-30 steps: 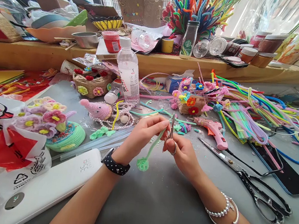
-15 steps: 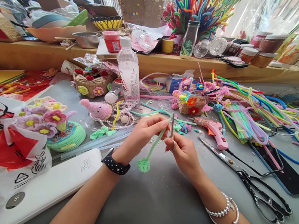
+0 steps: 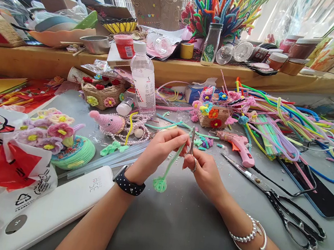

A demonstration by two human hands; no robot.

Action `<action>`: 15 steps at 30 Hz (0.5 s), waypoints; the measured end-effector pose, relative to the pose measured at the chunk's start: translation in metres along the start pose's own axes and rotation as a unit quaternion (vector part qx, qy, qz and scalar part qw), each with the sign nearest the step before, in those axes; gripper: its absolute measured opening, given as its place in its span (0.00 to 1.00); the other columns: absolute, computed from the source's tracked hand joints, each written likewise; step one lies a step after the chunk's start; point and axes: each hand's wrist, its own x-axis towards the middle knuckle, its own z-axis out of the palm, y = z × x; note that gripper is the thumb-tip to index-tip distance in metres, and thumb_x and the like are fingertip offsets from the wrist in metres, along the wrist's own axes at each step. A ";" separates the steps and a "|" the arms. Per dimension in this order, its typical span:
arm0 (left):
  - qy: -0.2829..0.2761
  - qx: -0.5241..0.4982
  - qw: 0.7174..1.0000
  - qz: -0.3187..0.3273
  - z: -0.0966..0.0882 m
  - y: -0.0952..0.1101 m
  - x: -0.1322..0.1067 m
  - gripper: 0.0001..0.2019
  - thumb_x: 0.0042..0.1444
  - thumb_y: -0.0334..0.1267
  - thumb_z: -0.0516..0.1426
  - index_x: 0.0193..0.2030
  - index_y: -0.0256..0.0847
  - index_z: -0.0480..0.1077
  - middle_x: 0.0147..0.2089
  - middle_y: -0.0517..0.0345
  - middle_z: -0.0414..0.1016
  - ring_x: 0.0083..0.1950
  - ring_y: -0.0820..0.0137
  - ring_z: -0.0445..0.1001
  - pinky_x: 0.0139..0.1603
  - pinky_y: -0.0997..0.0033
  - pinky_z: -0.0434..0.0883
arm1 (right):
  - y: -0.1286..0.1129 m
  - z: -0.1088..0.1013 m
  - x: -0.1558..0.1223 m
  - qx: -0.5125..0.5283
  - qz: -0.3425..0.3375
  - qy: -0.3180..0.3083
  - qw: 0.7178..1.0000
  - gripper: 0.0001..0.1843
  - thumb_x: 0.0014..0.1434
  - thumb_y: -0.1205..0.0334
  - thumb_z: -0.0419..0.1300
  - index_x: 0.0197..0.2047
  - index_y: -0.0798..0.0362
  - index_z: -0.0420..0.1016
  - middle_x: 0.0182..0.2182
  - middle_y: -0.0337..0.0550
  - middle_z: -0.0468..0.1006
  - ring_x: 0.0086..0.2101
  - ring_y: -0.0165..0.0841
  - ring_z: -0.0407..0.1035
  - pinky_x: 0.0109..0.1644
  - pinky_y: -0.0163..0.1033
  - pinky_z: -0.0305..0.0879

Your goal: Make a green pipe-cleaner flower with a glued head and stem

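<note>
My left hand (image 3: pixel 166 146) is closed on a light green pipe cleaner (image 3: pixel 173 162), pinched near its upper end. Its lower end hangs free and is coiled into a small round green shape (image 3: pixel 159 184). In my right hand (image 3: pixel 204 169) is a small pair of metal scissors (image 3: pixel 192 142), with fingers through the handle rings. The blades point up and away, right beside the pipe cleaner's upper end at my left fingertips. Whether they touch it I cannot tell. Behind my hands lie small green and purple pipe-cleaner pieces (image 3: pixel 204 142).
Large black-handled scissors (image 3: pixel 270 192) and a pink glue gun (image 3: pixel 236 146) lie to the right, near a phone (image 3: pixel 318 191). On the left are a white power bank (image 3: pixel 59 205), a plastic bag (image 3: pixel 4 167) and a flowered green pot (image 3: pixel 75 153). A water bottle (image 3: pixel 144 81) stands behind.
The small scissors have shifted slightly, and their blades look a little different in angle beside the pipe cleaner. My left hand has stayed almost in place.
</note>
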 end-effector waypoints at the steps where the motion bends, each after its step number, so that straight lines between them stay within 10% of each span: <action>1: 0.000 0.000 1.000 -0.001 0.000 0.000 0.000 0.11 0.52 0.39 0.50 0.24 0.38 0.65 0.23 0.62 0.61 0.26 0.77 0.60 0.27 0.77 0.59 | 0.000 0.000 0.000 -0.002 0.000 0.001 1.000 0.28 0.51 0.37 0.43 0.18 0.55 0.59 0.16 0.36 0.61 0.19 0.25 0.53 0.23 0.31 0.50; 15: 0.028 0.001 1.000 -0.008 0.000 0.001 0.000 0.10 0.51 0.39 0.51 0.23 0.37 0.65 0.23 0.62 0.63 0.26 0.77 0.61 0.29 0.77 0.60 | 0.002 0.001 0.002 -0.041 0.017 0.021 0.999 0.24 0.54 0.44 0.47 0.17 0.54 0.58 0.15 0.34 0.59 0.19 0.25 0.53 0.23 0.30 0.50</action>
